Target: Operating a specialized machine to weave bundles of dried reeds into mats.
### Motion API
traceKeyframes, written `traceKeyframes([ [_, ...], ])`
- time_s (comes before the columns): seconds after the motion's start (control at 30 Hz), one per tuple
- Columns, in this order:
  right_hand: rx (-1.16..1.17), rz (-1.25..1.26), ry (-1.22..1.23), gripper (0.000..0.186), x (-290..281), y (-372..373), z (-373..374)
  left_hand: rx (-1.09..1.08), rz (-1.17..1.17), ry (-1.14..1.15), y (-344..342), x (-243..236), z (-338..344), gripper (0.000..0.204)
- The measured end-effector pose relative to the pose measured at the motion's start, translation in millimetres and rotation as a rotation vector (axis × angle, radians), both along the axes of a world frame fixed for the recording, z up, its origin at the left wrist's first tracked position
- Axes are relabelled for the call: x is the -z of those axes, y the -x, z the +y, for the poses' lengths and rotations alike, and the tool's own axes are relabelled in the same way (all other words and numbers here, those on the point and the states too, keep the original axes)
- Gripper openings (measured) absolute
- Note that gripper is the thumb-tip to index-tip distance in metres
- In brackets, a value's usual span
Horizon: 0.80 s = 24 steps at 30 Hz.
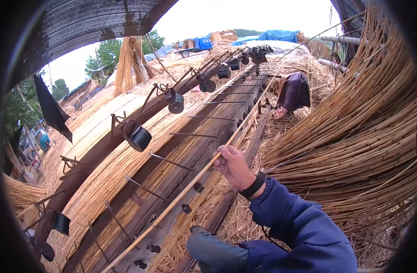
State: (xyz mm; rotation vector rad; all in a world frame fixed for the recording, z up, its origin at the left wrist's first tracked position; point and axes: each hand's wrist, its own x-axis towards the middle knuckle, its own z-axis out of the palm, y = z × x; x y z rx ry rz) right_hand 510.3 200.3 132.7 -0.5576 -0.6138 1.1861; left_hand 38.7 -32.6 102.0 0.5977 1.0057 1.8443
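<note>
My right hand (233, 166), with a black band at its wrist, pinches a long pale reed stalk (181, 196) between thumb and fingers. The stalk runs slantwise from the lower left up past my hand toward the far end of a long dark metal frame (147, 200). Thin metal rods (170, 161) stick out across this frame in a row, and the stalk passes just to the right of them. My left hand is out of the picture.
A large sheaf of reeds (335, 164) lies close on my right. Beyond it shows another person's dark sleeve (295, 92) and hand (279, 112). On the left, a rusty beam (97, 150) carries several black rollers (139, 138). A blue truck (200, 44) stands far off.
</note>
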Motion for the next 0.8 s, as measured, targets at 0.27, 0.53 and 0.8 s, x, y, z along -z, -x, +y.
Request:
traceKeyframes([
  [0.27,-0.203,-0.038,0.164,0.013,12,43,145,-0.072,0.129,0.324,7,56,-40,0.034],
  [0.53,-0.138,-0.767,0.291,0.025,91,17,151,0.01,-0.028,0.495,-35,90,-4,0.024],
  [0.8,0.426,-0.963,0.47,0.025,135,-174,-79,0.473,0.425,0.508,-125,72,77,0.027],
])
